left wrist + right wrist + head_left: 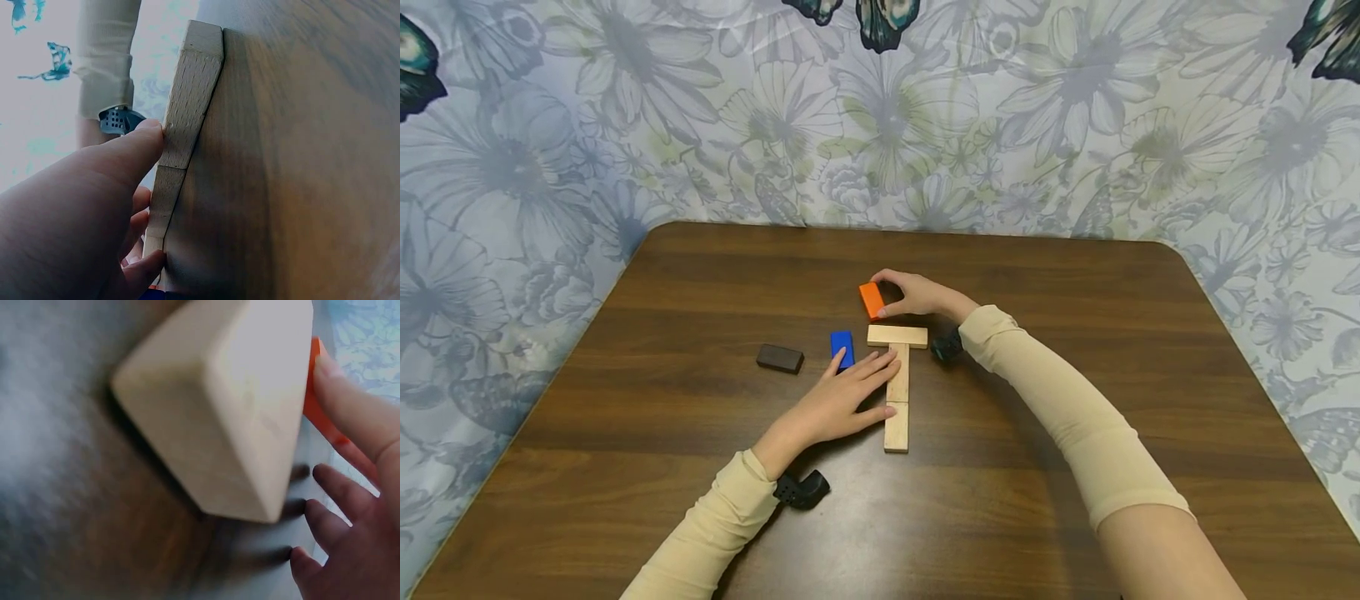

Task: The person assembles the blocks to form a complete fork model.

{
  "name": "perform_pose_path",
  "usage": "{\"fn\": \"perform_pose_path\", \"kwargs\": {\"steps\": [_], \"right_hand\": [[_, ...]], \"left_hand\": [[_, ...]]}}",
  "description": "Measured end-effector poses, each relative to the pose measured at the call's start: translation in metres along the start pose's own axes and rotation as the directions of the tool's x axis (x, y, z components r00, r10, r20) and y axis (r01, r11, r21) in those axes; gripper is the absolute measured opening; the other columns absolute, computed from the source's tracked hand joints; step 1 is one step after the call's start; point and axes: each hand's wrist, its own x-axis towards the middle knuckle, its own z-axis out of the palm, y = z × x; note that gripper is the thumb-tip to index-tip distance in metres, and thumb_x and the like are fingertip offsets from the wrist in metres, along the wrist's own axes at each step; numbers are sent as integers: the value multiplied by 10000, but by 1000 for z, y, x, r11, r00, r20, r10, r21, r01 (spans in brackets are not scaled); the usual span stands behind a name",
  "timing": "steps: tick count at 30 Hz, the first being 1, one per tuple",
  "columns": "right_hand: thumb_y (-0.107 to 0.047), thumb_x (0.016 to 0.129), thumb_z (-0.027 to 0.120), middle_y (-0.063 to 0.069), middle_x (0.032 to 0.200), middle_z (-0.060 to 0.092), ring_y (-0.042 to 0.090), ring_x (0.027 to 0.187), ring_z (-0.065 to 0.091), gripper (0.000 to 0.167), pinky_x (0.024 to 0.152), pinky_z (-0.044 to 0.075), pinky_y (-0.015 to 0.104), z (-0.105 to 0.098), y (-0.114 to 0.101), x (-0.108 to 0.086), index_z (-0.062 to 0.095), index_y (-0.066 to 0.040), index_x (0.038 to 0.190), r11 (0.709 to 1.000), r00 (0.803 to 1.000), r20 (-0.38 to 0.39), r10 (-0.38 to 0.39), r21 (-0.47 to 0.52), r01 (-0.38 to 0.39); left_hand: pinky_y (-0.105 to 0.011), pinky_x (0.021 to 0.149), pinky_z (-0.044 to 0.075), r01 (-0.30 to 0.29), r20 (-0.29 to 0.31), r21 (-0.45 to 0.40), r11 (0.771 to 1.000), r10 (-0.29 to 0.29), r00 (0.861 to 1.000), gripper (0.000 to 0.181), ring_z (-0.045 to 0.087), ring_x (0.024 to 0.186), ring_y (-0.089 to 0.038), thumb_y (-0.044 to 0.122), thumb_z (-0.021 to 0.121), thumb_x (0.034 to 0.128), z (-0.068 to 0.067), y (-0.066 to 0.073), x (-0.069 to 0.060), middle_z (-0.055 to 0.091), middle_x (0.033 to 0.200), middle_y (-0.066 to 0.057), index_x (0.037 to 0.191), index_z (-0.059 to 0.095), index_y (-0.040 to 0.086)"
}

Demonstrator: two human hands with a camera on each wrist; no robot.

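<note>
My right hand (922, 296) pinches an orange block (871, 301) between thumb and index finger, behind the wooden blocks. In the right wrist view the orange block (320, 412) is partly covered by a near wooden block (187, 431); the other fingers (328, 528) are spread. Two pale wooden blocks lie end to end, a far one (898, 379) and a near one (897, 433), with a crosswise wooden block (897, 335) at their far end. My left hand (831, 407) touches the row's left side with extended fingers and thumb (147, 144). A blue block (842, 343) lies partly behind that hand.
A black block (780, 358) lies on the brown table (1037, 292), left of the blue one. Dark wrist devices sit on both wrists, the left one (802, 490) and the right one (947, 346). Floral cloth (887, 150) hangs beyond the table's far edge.
</note>
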Motion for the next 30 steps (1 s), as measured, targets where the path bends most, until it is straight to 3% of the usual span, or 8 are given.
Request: {"fn": "perform_pose_path", "kwargs": {"steps": [9,14,18,21,25,30], "right_hand": [[-106,830,725,162,1265,551,264,1217,468,567,1020,322,385,7,2,-8,413,-41,1298,979,987,-151,50,204,-19],[-14,839,690,155,1032,635,262,974,605,449,852,469,322,7,4,-10,452,-13,1220,958,974,-218,54,286,11],[41,844,664,160,895,609,249,789,603,405,709,484,275,8,9,-11,461,18,1193,918,969,-234,74,396,26],[73,849,640,165,872,597,234,744,580,429,685,472,264,9,13,-12,478,39,1245,884,971,-231,69,465,48],[74,862,620,177,913,613,213,773,578,461,722,485,273,10,14,-14,503,24,1305,846,971,-224,88,532,46],[59,887,594,225,1030,629,239,865,631,433,793,509,336,9,10,-17,505,19,1308,769,960,-216,179,639,1]], "left_hand": [[-570,1054,-8,3,-3,6,1000,-3,1000,668,223,1367,-199,512,457,947,1,0,1,200,1528,-10,1483,295,147],[-566,1056,-10,6,-2,10,1000,-6,1000,664,226,1366,-195,515,450,949,1,0,1,197,1529,-2,1483,295,152],[-564,1057,-11,7,-5,10,1000,-7,1000,666,227,1365,-193,516,452,947,1,-1,0,199,1529,-1,1484,295,155],[-563,1057,-13,6,-7,14,1000,-6,1000,671,226,1366,-193,525,446,945,2,-1,0,201,1528,-1,1484,293,155],[-562,1057,-16,7,-7,16,1000,-7,1000,675,223,1368,-193,531,444,944,2,0,0,204,1528,-3,1484,292,155],[-561,1058,-16,11,-5,18,1000,-11,1000,672,218,1369,-188,524,448,945,2,0,1,200,1529,-2,1486,286,160]]}}
